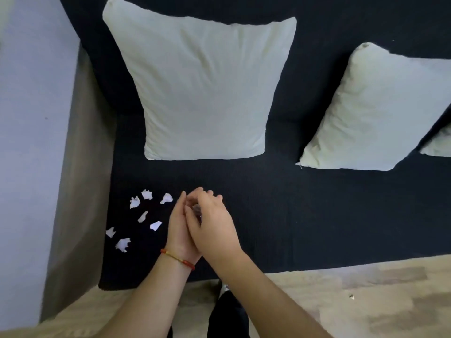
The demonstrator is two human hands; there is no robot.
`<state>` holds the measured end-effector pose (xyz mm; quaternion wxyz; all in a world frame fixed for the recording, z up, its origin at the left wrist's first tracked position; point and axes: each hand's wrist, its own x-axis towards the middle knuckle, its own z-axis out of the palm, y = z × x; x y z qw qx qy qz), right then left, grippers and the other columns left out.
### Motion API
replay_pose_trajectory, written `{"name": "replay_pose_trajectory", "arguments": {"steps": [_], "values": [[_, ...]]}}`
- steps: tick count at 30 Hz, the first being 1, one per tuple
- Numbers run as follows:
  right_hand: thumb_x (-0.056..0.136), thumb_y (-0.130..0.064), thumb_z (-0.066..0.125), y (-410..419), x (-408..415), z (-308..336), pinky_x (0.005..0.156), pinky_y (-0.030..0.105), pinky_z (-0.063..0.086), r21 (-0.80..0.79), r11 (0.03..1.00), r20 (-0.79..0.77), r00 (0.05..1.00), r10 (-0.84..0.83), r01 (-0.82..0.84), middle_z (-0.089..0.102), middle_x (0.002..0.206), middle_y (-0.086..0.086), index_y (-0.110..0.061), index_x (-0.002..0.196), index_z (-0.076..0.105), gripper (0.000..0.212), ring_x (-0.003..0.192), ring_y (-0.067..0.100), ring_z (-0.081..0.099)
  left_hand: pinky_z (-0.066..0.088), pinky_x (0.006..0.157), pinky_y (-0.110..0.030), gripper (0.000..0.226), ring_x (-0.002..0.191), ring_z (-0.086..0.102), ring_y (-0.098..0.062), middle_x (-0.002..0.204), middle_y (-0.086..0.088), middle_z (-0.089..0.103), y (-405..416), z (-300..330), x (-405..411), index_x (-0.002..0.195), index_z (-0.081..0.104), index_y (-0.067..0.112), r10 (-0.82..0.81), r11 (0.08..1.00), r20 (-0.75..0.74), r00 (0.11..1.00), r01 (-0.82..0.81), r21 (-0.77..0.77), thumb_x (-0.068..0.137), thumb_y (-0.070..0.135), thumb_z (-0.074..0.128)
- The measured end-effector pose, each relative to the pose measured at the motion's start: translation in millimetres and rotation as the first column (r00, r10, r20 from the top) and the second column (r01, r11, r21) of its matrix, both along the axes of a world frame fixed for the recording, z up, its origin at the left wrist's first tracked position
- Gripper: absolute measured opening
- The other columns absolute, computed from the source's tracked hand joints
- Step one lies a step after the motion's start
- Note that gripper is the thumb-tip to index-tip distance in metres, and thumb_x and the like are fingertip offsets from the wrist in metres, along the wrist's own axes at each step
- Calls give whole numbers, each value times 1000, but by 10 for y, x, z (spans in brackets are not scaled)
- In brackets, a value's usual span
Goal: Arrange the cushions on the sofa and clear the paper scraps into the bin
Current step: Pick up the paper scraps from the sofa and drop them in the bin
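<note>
Paper scraps [142,217]: eight or so torn white pieces are lying loose on the dark seat of the sofa [305,215], clustered toward its left end beside the brown armrest [80,167] and just left of the hands; none is sitting in a bin, and no bin is showing in this view. Left hand [179,228]: it is resting palm-up and cupped over the seat, a red-and-gold bracelet [177,259] circling its wrist, seemingly serving as a tray for gathered paper. Right hand [212,225]: it is lying across the left palm with fingers curled inward, apparently pressing or dropping something small into the cup; a greyish bit is peeking between the two hands, but whether either hand is actually gripping a scrap cannot be told. Cushions: a large pale cushion [202,89] is leaning upright against the backrest directly behind the hands, a second cushion [380,111] is leaning tilted to its right and well apart from it, and the corner of a third cushion [436,145] is showing at the right edge; their spacing suggests the arranging is largely done. Wooden floor [353,301]: it is running along the front of the seat, with one tiny speck lying on it.
</note>
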<state>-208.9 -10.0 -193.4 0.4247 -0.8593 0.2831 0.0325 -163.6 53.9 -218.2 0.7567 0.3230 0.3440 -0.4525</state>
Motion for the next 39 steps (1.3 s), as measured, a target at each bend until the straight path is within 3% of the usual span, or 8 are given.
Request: {"name": "replay_pose_trajectory", "arguments": {"steps": [5, 9, 11, 16, 22, 28, 33, 39], "values": [[105, -13, 48, 75, -35, 148, 101, 30, 51, -99, 995, 163, 986, 39, -23, 68, 116, -5, -21, 126, 65, 29, 112, 8, 58, 63, 88, -38, 42, 94, 78, -20, 92, 0, 75, -65, 45, 59, 82, 77, 18, 74, 997, 31, 997, -74, 19, 108, 38, 50], [107, -12, 51, -89, -55, 213, 85, 19, 55, 400, 868, 208, 893, -399, 294, 71, 105, -12, -26, 116, 69, 24, 99, 0, 67, 65, 73, -34, 32, 81, 77, -18, 86, -1, 73, 120, 75, 286, 83, 69, 16, 141, 985, 60, 988, -146, 92, 106, 33, 55], [106, -12, 53, -202, -63, -7, 74, 13, 51, 390, 813, 57, 870, -490, 432, 70, 100, -11, -25, 117, 69, 23, 87, -4, 65, 65, 73, -34, 28, 83, 78, -18, 87, -1, 74, 247, 69, 413, 86, 69, 16, 163, 977, 92, 982, -174, 125, 106, 32, 56], [98, -22, 69, -201, -111, -671, 72, 10, 46, 211, 944, -307, 934, -182, 254, 52, 136, -4, -22, 141, 57, 44, 95, 6, 63, 66, 81, -35, 27, 87, 80, -18, 92, -1, 78, 654, 152, 670, 97, 73, 15, 137, 976, 140, 981, -158, 148, 108, 32, 55], [84, -31, 85, 154, 30, -877, 77, 35, 60, 25, 998, -408, 910, 69, -64, 42, 133, -4, -28, 140, 49, 66, 113, 19, 55, 66, 73, -33, 27, 80, 79, -17, 91, -3, 78, 1199, 195, 869, 103, 75, 12, 130, 969, 169, 977, -162, 188, 108, 30, 54], [90, -20, 80, 412, -99, -949, 79, 33, 57, -131, 924, -479, 839, 258, -359, 43, 130, -1, -24, 136, 47, 57, 113, 21, 52, 66, 76, -34, 26, 78, 79, -18, 89, -4, 78, 1417, 176, 815, 107, 74, 11, 158, 967, 133, 979, -181, 182, 108, 28, 54], [99, -17, 67, 416, -179, -1030, 70, 35, 56, -107, 929, -391, 875, 287, -353, 54, 104, -2, -17, 108, 63, 9, 87, 23, 62, 66, 70, -35, 26, 79, 79, -17, 89, -5, 78, 1490, 168, 735, 111, 73, 10, 159, 969, 120, 980, -179, 170, 108, 27, 54], [94, -15, 74, 410, 72, -945, 54, 19, 48, 81, 996, -271, 963, -14, 37, 68, 92, 0, -21, 92, 69, 8, 77, 14, 67, 66, 71, -35, 27, 80, 79, -18, 88, -7, 78, 1517, 210, 720, 111, 73, 8, 158, 973, 99, 982, -172, 154, 109, 26, 53]]}}
